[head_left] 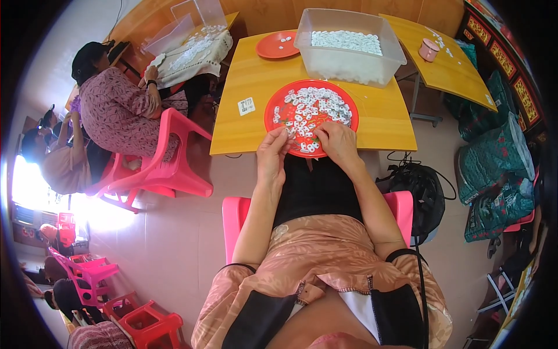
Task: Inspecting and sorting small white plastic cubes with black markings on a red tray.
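We sit in what looks like a small communal workroom for piecework. Around the yellow wooden table (372, 119) we see a clear plastic tub (349, 55) heaped with small white pieces, and a round red plastic tray (311, 109) of the same. Left of that table, other people work on pink plastic chairs (168, 157) above a pale tiled floor (168, 244).

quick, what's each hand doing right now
Left hand: fingers bent at the red plate rim; grip unclear.
Right hand: on the white pieces; grip unclear.
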The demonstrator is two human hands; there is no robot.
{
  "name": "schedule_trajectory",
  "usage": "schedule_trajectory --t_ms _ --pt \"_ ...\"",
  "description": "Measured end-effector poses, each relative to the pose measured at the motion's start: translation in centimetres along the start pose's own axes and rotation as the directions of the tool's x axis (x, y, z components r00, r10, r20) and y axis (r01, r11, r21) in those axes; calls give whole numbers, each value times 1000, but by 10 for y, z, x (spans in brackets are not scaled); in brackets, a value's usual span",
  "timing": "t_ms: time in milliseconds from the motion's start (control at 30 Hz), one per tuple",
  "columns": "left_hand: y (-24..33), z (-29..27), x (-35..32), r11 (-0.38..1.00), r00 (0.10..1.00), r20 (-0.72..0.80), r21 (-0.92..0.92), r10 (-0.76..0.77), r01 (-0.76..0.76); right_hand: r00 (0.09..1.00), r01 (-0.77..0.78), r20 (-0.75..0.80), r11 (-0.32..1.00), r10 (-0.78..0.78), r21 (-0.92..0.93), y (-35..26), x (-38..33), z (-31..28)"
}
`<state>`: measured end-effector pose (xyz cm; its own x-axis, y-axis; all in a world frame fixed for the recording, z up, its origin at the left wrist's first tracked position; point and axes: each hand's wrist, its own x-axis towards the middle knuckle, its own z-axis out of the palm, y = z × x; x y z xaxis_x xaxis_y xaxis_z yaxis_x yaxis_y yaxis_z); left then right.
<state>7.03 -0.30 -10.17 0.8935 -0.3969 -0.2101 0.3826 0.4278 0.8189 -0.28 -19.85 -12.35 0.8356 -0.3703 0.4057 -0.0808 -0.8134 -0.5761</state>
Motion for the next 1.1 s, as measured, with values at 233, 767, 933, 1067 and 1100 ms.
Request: schedule_trajectory --t_ms 233,767,933,1067,1100 --pt "-1 0 0 1000 1000 8 2 4 -4 1000 8 -21 1000 -8 5 2 0 1" --pt "-10 4 5 1000 1000 11 -5 15 -15 998 28 -63 999 -27 22 11 0 2" --pt "-12 3 6 1000 1000 -6 -4 12 -12 997 23 -68 1000 -22 20 14 -1 5" --pt "-12 4 4 1000 1000 1 -4 16 -16 996 35 -79 999 -33 19 15 -1 6" --pt "-12 4 4 1000 1000 -1 -4 20 -20 997 34 -76 999 -32 19 15 -2 6"
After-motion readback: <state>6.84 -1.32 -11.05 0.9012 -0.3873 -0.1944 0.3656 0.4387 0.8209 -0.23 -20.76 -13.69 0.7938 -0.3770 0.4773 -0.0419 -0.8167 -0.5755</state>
